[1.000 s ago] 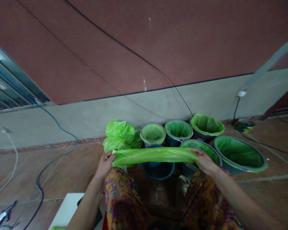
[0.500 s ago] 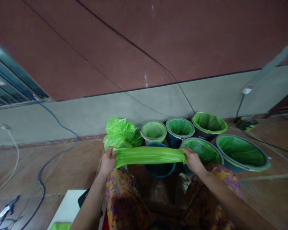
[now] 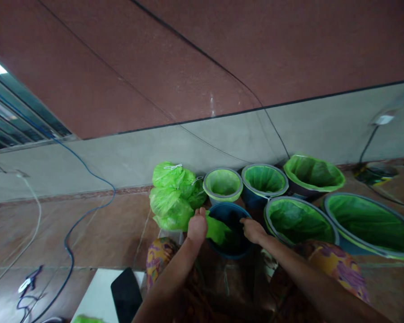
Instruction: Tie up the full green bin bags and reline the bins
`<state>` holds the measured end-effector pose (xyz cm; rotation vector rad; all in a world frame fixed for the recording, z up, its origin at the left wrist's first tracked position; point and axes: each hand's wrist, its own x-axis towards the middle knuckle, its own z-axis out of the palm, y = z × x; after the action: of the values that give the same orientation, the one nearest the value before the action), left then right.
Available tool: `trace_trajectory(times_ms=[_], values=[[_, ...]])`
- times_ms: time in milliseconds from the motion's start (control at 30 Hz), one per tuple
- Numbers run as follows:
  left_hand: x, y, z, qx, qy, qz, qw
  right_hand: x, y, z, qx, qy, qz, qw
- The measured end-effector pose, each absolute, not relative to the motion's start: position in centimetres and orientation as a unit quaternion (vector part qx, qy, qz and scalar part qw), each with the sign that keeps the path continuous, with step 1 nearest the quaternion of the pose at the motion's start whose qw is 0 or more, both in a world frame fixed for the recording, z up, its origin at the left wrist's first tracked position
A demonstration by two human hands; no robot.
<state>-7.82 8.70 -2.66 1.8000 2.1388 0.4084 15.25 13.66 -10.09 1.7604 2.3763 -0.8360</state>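
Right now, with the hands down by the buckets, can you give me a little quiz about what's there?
1. Which bucket do the left hand and right hand reach into? A: the dark blue bucket with the loose green bag in it. B: the widest lined one. C: one against the wall.
2. True or false: the tied green bags lie left of the buckets.
3. How many buckets wear a green liner over the rim?
Key: 1 A. 2 true. 3 five.
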Motion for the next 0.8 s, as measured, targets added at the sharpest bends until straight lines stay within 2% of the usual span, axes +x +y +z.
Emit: trace_trajectory(times_ms=[67, 233, 300, 400, 600, 700, 800], values=[[-5.5, 9.6, -5.8, 0.601, 0.754, 0.162, 0.207, 15.4, 13.8, -9.7, 0.553, 0.769, -0.322, -0.007], [-1.3, 10.1, -12.2, 0.473, 0.704, 0.280, 0.450, 14.5, 12.9, -10.3, 0.549, 0.644, -0.526, -0.082], [-0.4, 9.9, -13.6, 0.471, 0.675, 0.284, 0.492, 14.2, 12.7, -11.1, 0.567, 0.610, -0.547, -0.084], [0.0, 9.6, -14.7, 0.488, 0.647, 0.273, 0.518, 14.0, 13.1, -12.0, 0.584, 0.635, -0.501, -0.059], [-2.0, 10.1, -14.1, 0.538, 0.660, 0.216, 0.477, 14.9, 15.5, -11.5, 0.547, 0.750, -0.371, 0.029], [-4.0, 10.5, -12.5, 0.566, 0.684, 0.189, 0.420, 16.9, 16.8, -10.6, 0.505, 0.762, -0.393, 0.099], [-5.7, 11.3, -10.4, 0.640, 0.695, 0.136, 0.298, 19.7, 17.7, -9.9, 0.445, 0.759, -0.441, 0.179]])
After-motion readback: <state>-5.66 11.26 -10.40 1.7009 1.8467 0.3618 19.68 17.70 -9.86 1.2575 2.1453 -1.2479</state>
